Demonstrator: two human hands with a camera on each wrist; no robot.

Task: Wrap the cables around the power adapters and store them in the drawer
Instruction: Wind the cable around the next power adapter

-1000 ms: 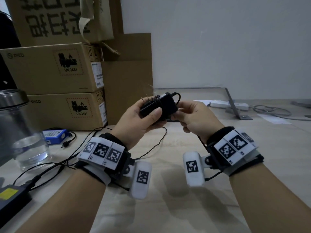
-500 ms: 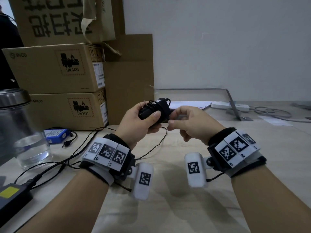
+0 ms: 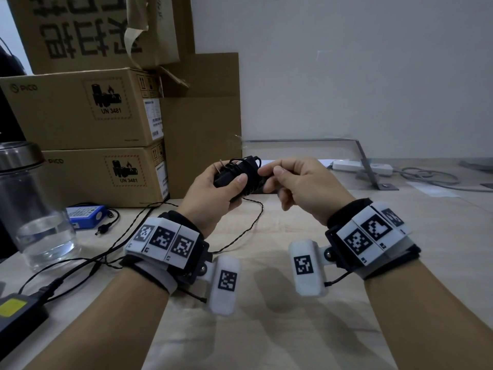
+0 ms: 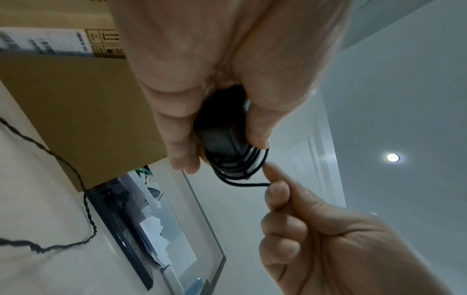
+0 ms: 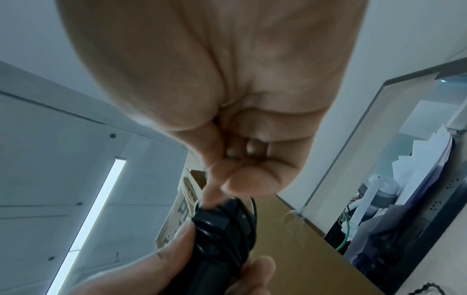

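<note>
While the left hand (image 3: 210,193) grips the small black power adapter (image 3: 234,172) above the light wooden tabletop (image 3: 266,329), thumb across its near face and fingers curled behind, the right hand (image 3: 301,188) pinches the thin black cable (image 4: 242,184) between thumb and forefinger just beside the adapter's right end. Several turns of cable already encircle the adapter body. Two metal plug prongs (image 3: 221,164) project from its left end. A loose twisted length of cable (image 3: 253,222) hangs down to the tabletop. Stacked brown cardboard boxes (image 3: 88,145) stand behind, a clear lidded water jar (image 3: 34,209) at left.
</note>
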